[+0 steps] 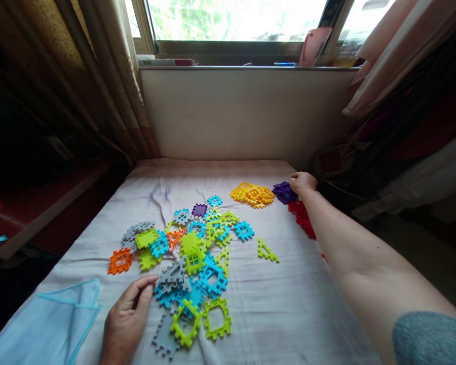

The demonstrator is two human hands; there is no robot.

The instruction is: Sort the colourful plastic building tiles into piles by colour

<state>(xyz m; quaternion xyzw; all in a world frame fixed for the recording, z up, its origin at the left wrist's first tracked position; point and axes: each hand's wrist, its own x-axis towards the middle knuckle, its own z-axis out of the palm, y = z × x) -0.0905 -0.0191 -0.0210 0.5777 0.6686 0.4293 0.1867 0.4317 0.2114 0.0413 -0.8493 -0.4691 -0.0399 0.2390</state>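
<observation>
My left hand [127, 317] is at the lower left, thumb and index finger closed together at the edge of a grey interlocking building tile [173, 276]. That tile lies on top of blue tiles [192, 294] in a loose mixed heap. On the far right, my right hand [304, 182] is stretched over the edge of a purple tile pile [284, 192]. Its fingers are curled closed, and whatever they may hold is hidden. A red tile pile [304, 220] sits partly behind my right forearm. Beside the purple pile lies a yellow tile pile [253, 194].
Lime-green tiles [217, 319], an orange tile [120, 261] and a lone green triangle [267, 250] lie on the pale bedsheet [266, 324]. A light blue cloth [49, 324] rests at the left front. Behind stand a white panel [228, 111] and a window; a curtain [110, 76] hangs left.
</observation>
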